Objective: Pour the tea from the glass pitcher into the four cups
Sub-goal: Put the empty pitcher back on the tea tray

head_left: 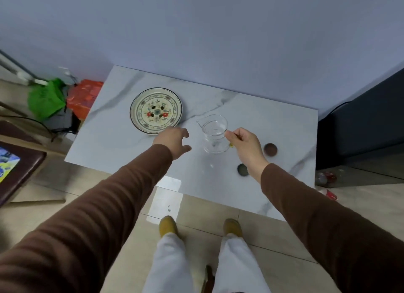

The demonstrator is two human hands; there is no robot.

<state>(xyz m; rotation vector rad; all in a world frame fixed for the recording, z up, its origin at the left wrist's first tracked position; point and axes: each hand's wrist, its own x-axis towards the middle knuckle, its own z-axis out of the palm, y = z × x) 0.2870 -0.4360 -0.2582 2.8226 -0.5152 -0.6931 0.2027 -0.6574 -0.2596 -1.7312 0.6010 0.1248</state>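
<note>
A clear glass pitcher [214,135] stands upright on the white marble table [122,144], its spout turned to the left. My right hand [244,144] is closed on its handle at the right side. My left hand [175,139] hovers just left of the pitcher, by the near edge of the plate, fingers curled and apart, holding nothing. Two small dark cups are visible: a brown one [270,149] right of my right hand and a grey-green one [242,169] under my right wrist. I see no other cups.
A patterned ceramic plate with drain holes [156,110] sits at the table's back left. Green and orange bags [65,98] lie on the floor left of the table. A dark cabinet [360,135] stands at the right, with bottles [326,179] on the floor beside it.
</note>
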